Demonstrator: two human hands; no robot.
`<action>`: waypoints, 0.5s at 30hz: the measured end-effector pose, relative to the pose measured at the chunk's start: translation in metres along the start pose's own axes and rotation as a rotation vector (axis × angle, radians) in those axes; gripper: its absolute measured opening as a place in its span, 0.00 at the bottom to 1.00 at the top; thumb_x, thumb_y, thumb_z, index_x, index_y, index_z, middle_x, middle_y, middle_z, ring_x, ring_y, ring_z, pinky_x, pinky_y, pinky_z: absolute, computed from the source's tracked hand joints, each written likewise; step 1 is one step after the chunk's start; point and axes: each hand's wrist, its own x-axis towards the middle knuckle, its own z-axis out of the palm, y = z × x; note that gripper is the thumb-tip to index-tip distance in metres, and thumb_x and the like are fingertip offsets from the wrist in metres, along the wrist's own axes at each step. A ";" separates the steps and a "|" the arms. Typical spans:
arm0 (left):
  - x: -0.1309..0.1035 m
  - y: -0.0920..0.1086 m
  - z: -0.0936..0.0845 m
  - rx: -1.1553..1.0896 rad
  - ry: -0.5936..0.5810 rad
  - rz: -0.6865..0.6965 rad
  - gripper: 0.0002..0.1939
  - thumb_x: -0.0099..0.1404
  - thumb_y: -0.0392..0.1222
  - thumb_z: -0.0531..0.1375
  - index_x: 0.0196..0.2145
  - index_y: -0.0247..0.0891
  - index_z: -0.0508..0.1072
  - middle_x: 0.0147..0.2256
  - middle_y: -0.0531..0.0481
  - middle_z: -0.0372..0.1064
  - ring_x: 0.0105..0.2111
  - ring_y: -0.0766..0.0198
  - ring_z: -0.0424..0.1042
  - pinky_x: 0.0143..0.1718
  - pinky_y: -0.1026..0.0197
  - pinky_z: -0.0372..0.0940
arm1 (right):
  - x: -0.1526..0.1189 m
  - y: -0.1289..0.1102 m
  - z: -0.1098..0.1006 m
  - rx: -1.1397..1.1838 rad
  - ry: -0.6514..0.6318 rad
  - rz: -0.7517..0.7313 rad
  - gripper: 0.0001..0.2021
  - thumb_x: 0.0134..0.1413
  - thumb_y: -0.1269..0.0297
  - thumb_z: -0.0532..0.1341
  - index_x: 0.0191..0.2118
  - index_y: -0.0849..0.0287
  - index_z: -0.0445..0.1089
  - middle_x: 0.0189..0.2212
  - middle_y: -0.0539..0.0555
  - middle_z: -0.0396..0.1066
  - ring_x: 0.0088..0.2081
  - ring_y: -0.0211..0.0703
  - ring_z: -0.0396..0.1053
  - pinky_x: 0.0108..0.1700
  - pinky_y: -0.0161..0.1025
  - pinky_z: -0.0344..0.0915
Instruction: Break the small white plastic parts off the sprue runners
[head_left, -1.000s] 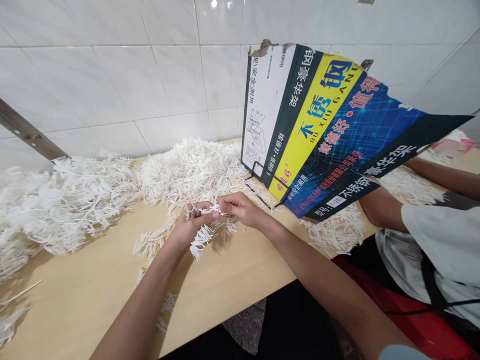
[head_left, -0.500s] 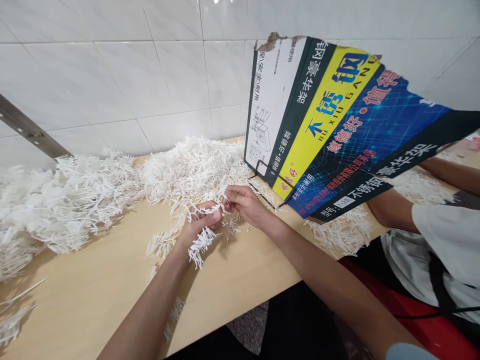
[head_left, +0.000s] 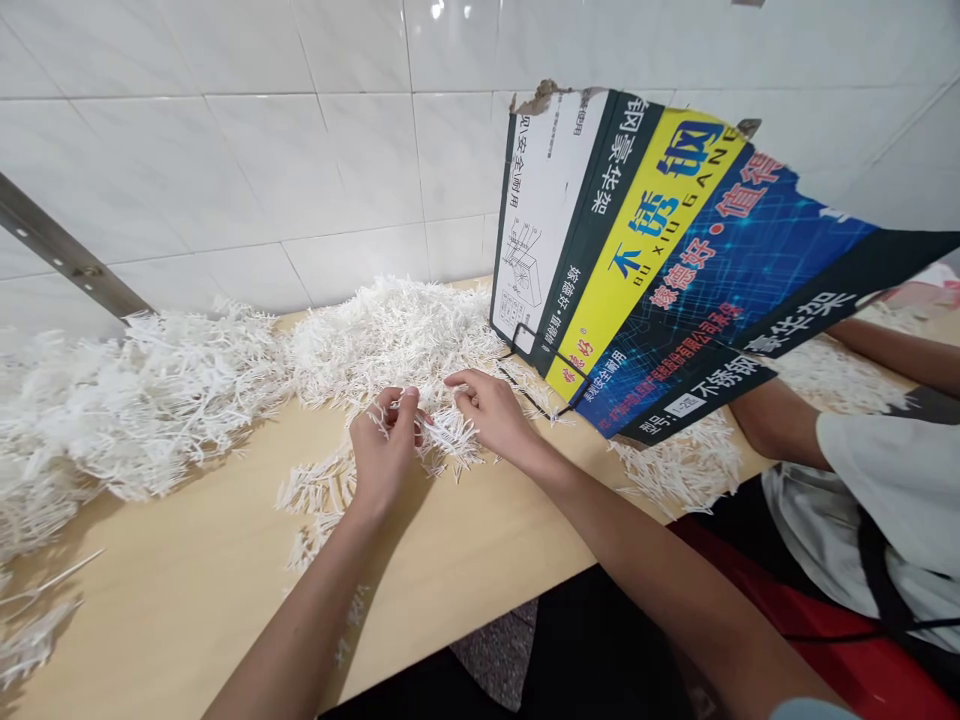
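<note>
My left hand [head_left: 386, 440] is closed above the table's near side, thumb pressed against curled fingers. A thin white branching plastic piece [head_left: 381, 424] shows between those fingers; the rest of it is hidden. Close on its right, my right hand [head_left: 491, 415] hovers with index finger stretched out and thumb slightly apart, with nothing visible in it. Below and between both hands lies a small heap of loose white plastic bits [head_left: 451, 432]. Behind them rises a large tangled pile of white branching pieces [head_left: 397, 335]. More short comb-like bits [head_left: 319, 490] lie left of my left wrist.
A torn printed cardboard sheet [head_left: 637, 270] stands upright at the right, with a black wire frame [head_left: 544, 365] at its foot. Beyond it are a co-worker's arm [head_left: 776, 415] and more white bits [head_left: 682, 465]. A tiled wall [head_left: 360, 170] backs the wooden table [head_left: 225, 580].
The white cluster that dangled under my left hand is gone from it. My hands have moved slightly apart; my left hand has turned upright, and my right index finger has stretched out.
</note>
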 end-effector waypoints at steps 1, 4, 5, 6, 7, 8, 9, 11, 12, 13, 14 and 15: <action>0.000 -0.001 -0.001 0.014 0.004 0.016 0.19 0.67 0.57 0.62 0.30 0.38 0.74 0.24 0.50 0.73 0.21 0.66 0.68 0.25 0.64 0.65 | 0.000 -0.001 -0.001 0.050 0.007 0.019 0.13 0.63 0.70 0.57 0.48 0.57 0.76 0.48 0.56 0.79 0.44 0.44 0.74 0.47 0.38 0.65; 0.002 -0.004 -0.002 0.044 -0.006 0.050 0.19 0.68 0.57 0.61 0.30 0.38 0.74 0.25 0.50 0.73 0.25 0.63 0.72 0.28 0.63 0.67 | 0.002 -0.003 -0.007 0.256 -0.050 0.088 0.16 0.69 0.60 0.54 0.50 0.58 0.77 0.45 0.55 0.79 0.39 0.42 0.74 0.43 0.38 0.66; 0.003 -0.005 -0.003 0.055 -0.015 0.059 0.19 0.68 0.57 0.60 0.30 0.38 0.74 0.25 0.50 0.73 0.25 0.62 0.72 0.28 0.63 0.67 | 0.003 -0.004 -0.008 0.326 -0.118 0.094 0.17 0.69 0.57 0.55 0.49 0.58 0.78 0.43 0.55 0.80 0.38 0.42 0.73 0.41 0.37 0.66; 0.003 -0.006 -0.003 0.065 -0.020 0.067 0.20 0.69 0.57 0.60 0.30 0.38 0.74 0.25 0.50 0.73 0.26 0.62 0.72 0.28 0.63 0.67 | 0.003 -0.005 -0.010 0.377 -0.203 0.091 0.17 0.68 0.56 0.56 0.47 0.59 0.79 0.41 0.54 0.80 0.37 0.41 0.73 0.40 0.37 0.66; 0.004 -0.007 -0.004 0.077 -0.022 0.078 0.20 0.69 0.57 0.60 0.29 0.38 0.74 0.25 0.50 0.72 0.25 0.63 0.71 0.28 0.63 0.66 | 0.003 -0.005 -0.010 0.405 -0.285 0.080 0.16 0.66 0.55 0.59 0.44 0.59 0.80 0.38 0.53 0.79 0.37 0.42 0.73 0.40 0.36 0.65; 0.004 -0.007 -0.005 0.090 -0.022 0.091 0.20 0.69 0.57 0.60 0.29 0.38 0.74 0.24 0.51 0.71 0.25 0.63 0.70 0.28 0.63 0.64 | 0.003 -0.005 -0.011 0.412 -0.347 0.067 0.14 0.63 0.55 0.62 0.41 0.60 0.80 0.36 0.52 0.79 0.37 0.42 0.72 0.40 0.36 0.65; 0.004 -0.006 -0.006 0.107 -0.029 0.106 0.20 0.69 0.57 0.59 0.28 0.38 0.73 0.23 0.52 0.70 0.24 0.64 0.68 0.27 0.63 0.63 | 0.004 -0.005 -0.011 0.404 -0.382 0.054 0.13 0.60 0.56 0.64 0.38 0.60 0.80 0.34 0.52 0.78 0.37 0.42 0.72 0.40 0.36 0.64; 0.005 -0.005 -0.009 0.141 -0.062 0.141 0.20 0.70 0.56 0.59 0.27 0.38 0.72 0.21 0.54 0.65 0.23 0.66 0.64 0.26 0.63 0.58 | 0.004 -0.005 -0.010 0.385 -0.362 0.044 0.11 0.58 0.58 0.65 0.33 0.61 0.80 0.30 0.51 0.76 0.34 0.41 0.70 0.38 0.36 0.62; 0.006 -0.004 -0.010 0.152 -0.091 0.155 0.20 0.69 0.56 0.59 0.27 0.38 0.72 0.21 0.54 0.63 0.22 0.67 0.62 0.26 0.63 0.56 | 0.005 -0.004 -0.010 0.381 -0.323 0.043 0.11 0.58 0.58 0.65 0.32 0.61 0.79 0.28 0.51 0.75 0.33 0.40 0.69 0.37 0.36 0.61; 0.007 -0.003 -0.010 0.157 -0.130 0.161 0.20 0.69 0.56 0.60 0.26 0.38 0.72 0.20 0.55 0.61 0.22 0.67 0.60 0.26 0.63 0.55 | 0.006 -0.002 -0.011 0.377 -0.283 0.044 0.11 0.58 0.59 0.65 0.32 0.62 0.79 0.27 0.51 0.75 0.32 0.40 0.68 0.36 0.36 0.61; 0.009 -0.003 -0.011 0.157 -0.182 0.158 0.20 0.68 0.55 0.62 0.26 0.38 0.71 0.21 0.56 0.59 0.23 0.68 0.59 0.26 0.63 0.53 | 0.006 -0.001 -0.011 0.368 -0.254 0.044 0.11 0.58 0.59 0.65 0.32 0.62 0.79 0.27 0.51 0.75 0.31 0.40 0.68 0.35 0.36 0.60; 0.010 -0.003 -0.010 0.154 -0.238 0.146 0.20 0.66 0.55 0.63 0.25 0.38 0.69 0.21 0.56 0.57 0.23 0.68 0.57 0.25 0.63 0.52 | 0.007 0.001 -0.011 0.358 -0.230 0.042 0.11 0.59 0.59 0.64 0.32 0.62 0.79 0.27 0.51 0.75 0.31 0.40 0.68 0.35 0.36 0.60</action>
